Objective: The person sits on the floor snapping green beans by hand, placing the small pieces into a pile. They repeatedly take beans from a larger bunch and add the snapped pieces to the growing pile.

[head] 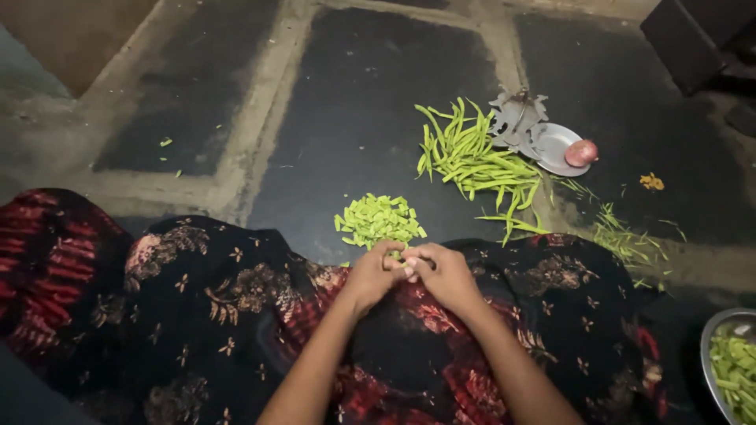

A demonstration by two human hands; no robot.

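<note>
Bare forearms, no sleeves showing; over the lap a black cloth garment (236, 307) printed with tan flowers, red striped bands, possibly a sari.

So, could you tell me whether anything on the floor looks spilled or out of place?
A few things do. Small green bits lie scattered far left of the chopped pile, and thin green strings are strewn to the right of the whole beans. A small yellow scrap sits alone near the metal plate.
</note>
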